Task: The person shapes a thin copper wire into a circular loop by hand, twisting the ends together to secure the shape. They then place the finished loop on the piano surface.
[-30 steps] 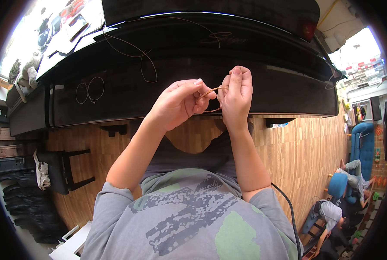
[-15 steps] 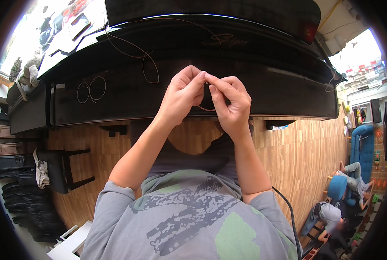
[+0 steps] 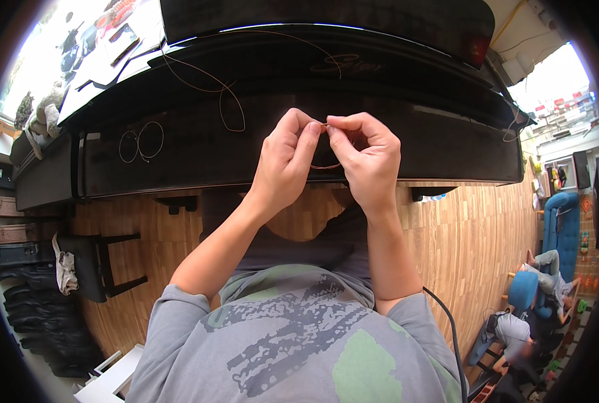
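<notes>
My left hand [image 3: 284,160] and my right hand [image 3: 372,161] are raised close together over the front of a black piano [image 3: 198,151]. Between them is a thin copper-coloured wire string [image 3: 325,167], wound into a small coil. Both hands pinch it between thumb and fingertips, with a short stretch showing between the fingertips. The coil's lower curve hangs below, and my right fingers hide part of its side. A second coiled string [image 3: 138,142], bent into two loops, lies on the piano further left. Another long, loose string [image 3: 243,119] trails across the piano top.
Papers and a phone [image 3: 122,43] lie at the far left. A black stool [image 3: 84,265] stands left on the wooden floor [image 3: 460,235], near stacked cases [image 3: 17,232]. At the right are a blue sofa [image 3: 560,221] and people sitting [image 3: 511,332]. A black cable [image 3: 452,329] runs beside me.
My fingertips have moved slightly apart, the right hand shifting right, and a short stretch of the string now shows between them. More of the coil's curve is visible.
</notes>
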The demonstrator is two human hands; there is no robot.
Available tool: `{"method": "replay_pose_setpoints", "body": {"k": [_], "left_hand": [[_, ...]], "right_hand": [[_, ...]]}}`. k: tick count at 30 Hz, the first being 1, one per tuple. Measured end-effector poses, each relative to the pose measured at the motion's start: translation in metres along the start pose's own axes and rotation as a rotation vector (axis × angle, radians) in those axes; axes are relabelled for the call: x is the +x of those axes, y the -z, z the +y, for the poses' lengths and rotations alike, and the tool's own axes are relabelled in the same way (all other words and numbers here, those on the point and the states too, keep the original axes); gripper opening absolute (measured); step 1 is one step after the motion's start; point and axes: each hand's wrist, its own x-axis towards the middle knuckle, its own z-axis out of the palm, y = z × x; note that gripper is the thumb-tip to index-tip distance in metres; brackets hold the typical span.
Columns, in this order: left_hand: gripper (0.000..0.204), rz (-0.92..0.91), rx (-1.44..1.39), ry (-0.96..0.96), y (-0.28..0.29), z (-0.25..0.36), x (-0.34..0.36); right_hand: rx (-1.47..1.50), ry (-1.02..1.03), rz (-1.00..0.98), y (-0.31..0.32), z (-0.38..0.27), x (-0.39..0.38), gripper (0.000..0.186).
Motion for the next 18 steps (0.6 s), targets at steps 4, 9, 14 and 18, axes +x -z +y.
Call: {"method": "replay_pose_setpoints", "body": {"k": [4,9,14,18], "left_hand": [[0.021,-0.007,0.005,0.009,0.003,0.005,0.001],[0.021,-0.049,-0.186,0.086,0.010,0.000,0.007],[0.022,-0.098,-0.629,0.384,0.017,-0.016,0.015],[0.027,-0.160,-0.777,0.482,0.021,-0.022,0.014]], "right_hand": [[0.029,-0.120,0.029,-0.003,-0.011,-0.001,0.012],[0.141,-0.192,-0.128,0.000,0.005,0.002,0.014],[0.591,-0.561,-0.297,0.003,0.022,0.009,0.024],[0.764,-0.647,-0.228,0.001,0.024,0.011,0.030]]}}
